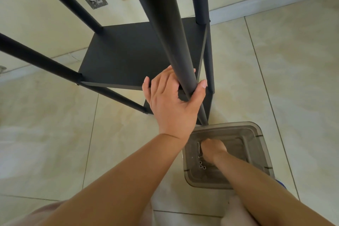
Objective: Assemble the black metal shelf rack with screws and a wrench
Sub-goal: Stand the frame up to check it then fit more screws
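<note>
On the tiled floor by the wall, the black rack [139,55] stands partly built.
Its steel posts are stiff, smooth and likely slippery; your left hand [170,101] wraps the near post [170,29], steadying it. Your right hand [213,149] reaches down into the clear bin [256,134] beside loose screws [202,166]; whether it pinches anything, you cannot tell.

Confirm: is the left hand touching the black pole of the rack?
Touching. The head view shows the left hand wrapped around the black pole, thumb on one side, fingers on the other.
</note>
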